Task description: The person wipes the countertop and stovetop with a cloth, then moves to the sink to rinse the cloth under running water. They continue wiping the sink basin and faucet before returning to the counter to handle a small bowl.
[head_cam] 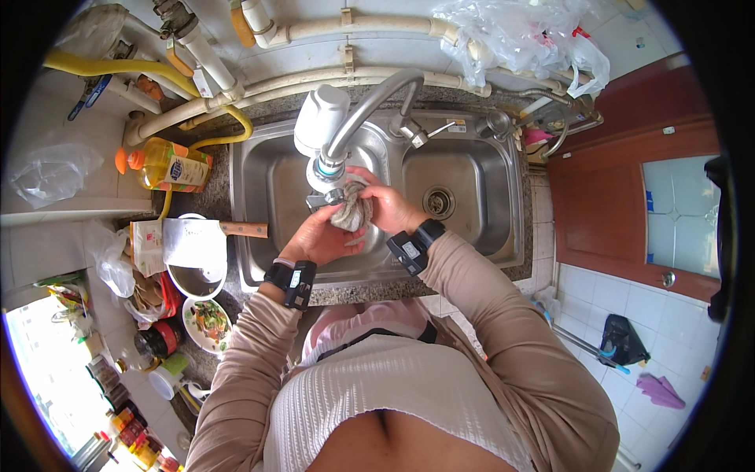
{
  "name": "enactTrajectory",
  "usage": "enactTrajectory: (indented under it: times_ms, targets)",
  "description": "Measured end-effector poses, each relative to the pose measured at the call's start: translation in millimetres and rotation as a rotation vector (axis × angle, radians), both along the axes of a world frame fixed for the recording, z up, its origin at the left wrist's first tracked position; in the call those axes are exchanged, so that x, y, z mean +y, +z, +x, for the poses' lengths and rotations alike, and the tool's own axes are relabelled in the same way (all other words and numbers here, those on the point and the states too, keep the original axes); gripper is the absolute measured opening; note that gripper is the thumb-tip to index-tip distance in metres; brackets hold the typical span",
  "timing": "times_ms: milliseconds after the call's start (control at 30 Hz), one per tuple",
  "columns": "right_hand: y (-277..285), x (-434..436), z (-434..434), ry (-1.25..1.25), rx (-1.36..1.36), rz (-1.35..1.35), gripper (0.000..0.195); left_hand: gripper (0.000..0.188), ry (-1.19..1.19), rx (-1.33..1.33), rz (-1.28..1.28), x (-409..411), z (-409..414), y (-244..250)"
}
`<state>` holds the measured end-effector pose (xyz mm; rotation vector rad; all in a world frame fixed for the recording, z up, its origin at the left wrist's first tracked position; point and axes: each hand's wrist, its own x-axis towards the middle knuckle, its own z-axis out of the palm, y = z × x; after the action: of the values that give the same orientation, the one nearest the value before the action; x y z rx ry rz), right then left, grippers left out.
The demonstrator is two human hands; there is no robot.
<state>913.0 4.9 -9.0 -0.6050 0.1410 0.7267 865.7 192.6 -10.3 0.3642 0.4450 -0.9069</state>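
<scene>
A crumpled grey cloth (353,211) is bunched between my two hands, just beside the outlet of the faucet filter (325,172). My right hand (389,205) grips it from the right with thumb and fingers. From the left, my left hand (321,236) presses its thumb side to the cloth, with the other fingers loosely spread beneath. Both hands are over the left basin of the stainless steel double sink (277,189). The curved metal faucet (377,97) arches above, with a white filter housing (321,118) attached. Whether water runs is not plain.
Left of the sink, a cleaver (194,243) lies across a white bowl (197,289), its wooden handle reaching over the sink rim. A dish soap bottle (177,168) and a plate of food (206,324) are nearby. Plastic bags (525,35) hang at the back right.
</scene>
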Motion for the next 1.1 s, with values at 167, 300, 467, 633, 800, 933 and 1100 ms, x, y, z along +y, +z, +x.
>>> enactTrajectory:
  times_ms: [167, 300, 467, 633, 800, 933, 1100]
  targets:
    - [-2, 18, 15, 0.428, -0.236, -0.133, 0.065, 0.044, -0.114, -0.152, 0.186, 4, 2, 14]
    - [-12, 17, 28, 0.496, -0.482, -0.323, 0.037, 0.032, -0.110, -0.156, 0.214, 11, 6, 7]
    - [6, 29, 23, 0.434, -0.610, -0.440, 0.041, 0.023, -0.156, -0.176, 0.367, 8, 11, 15]
    - [16, 52, 19, 0.172, -0.309, -0.319, 0.035, 0.014, -0.224, -0.368, 0.665, 6, 23, 24]
    - [21, 60, 12, 0.049, -0.338, -0.273, 0.033, 0.028, -0.159, -0.647, 0.939, 2, 22, -4]
    - [27, 61, 15, 0.069, -0.321, -0.369, 0.032, 0.038, -0.079, -0.827, 1.109, 1, 22, -23]
    - [25, 64, 16, -0.024, -0.231, -0.361, 0.028, 0.047, -0.246, -0.867, 1.515, 1, 23, -33]
